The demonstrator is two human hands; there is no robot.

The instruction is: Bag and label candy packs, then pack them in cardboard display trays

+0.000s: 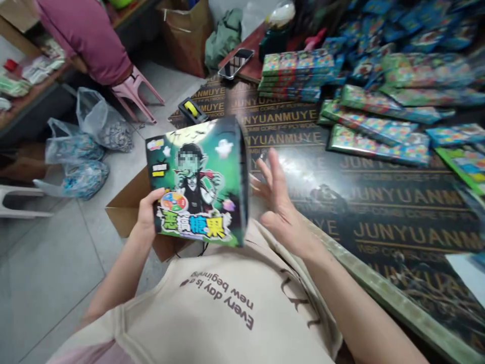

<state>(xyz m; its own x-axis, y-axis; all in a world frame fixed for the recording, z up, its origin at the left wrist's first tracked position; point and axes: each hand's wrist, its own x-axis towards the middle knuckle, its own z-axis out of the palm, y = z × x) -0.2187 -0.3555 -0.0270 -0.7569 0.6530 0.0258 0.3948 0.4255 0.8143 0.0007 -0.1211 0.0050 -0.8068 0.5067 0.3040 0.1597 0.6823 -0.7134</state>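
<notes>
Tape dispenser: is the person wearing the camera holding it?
No, the tape dispenser lies on the table, while the left hand grips the box and the right hand is open.

Dark counter, printed with yellowish lettering, carries a tape dispenser at its far-left edge, stacked colourful packs at the far side, and long packs and blue packets farther right. Grey tiled floor, left, carries plastic bags and a pink stool.
</notes>
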